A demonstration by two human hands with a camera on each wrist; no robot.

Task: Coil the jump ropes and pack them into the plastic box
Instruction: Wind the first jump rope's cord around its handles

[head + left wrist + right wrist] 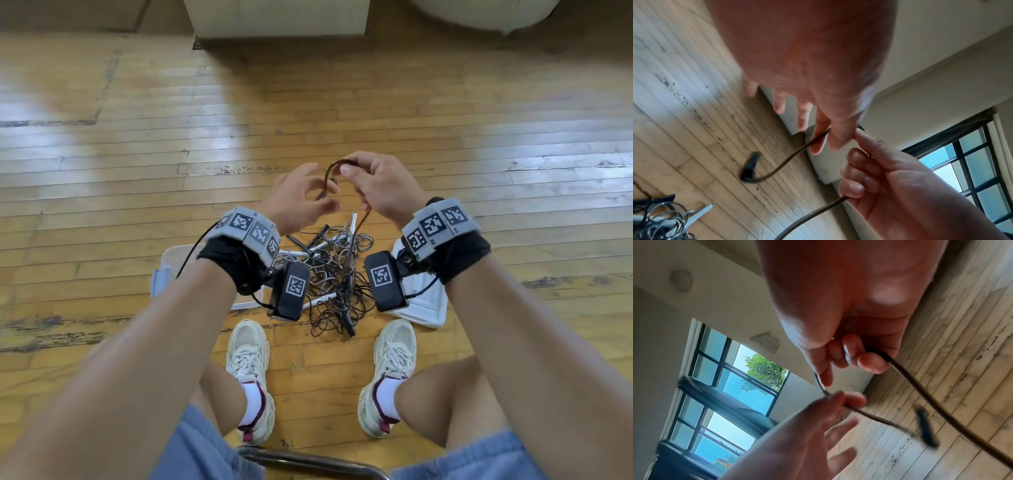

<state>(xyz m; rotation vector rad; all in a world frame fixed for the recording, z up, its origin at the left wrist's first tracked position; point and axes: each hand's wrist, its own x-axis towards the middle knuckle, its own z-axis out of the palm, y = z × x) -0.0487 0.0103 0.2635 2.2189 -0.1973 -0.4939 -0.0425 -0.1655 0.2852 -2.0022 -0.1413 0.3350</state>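
A tangle of jump ropes (335, 274) with white and black handles lies on the wooden floor between my feet. Both hands are raised above it with one brown rope (329, 170) arched between them. My right hand (356, 168) grips the rope in its curled fingers, and the long end runs down to the pile. My left hand (310, 198) pinches the rope between thumb and forefinger, with the other fingers spread. The short end hangs below the left hand (826, 136) down to a black handle (751, 167). The clear plastic box (164, 270) sits on the floor left of the pile, mostly behind my left wrist.
A white lid (428, 305) lies on the floor right of the pile. My two shoes (248, 363) stand just in front of the tangle. A dark chair frame (308, 460) is at the bottom edge. White furniture (274, 17) stands at the back.
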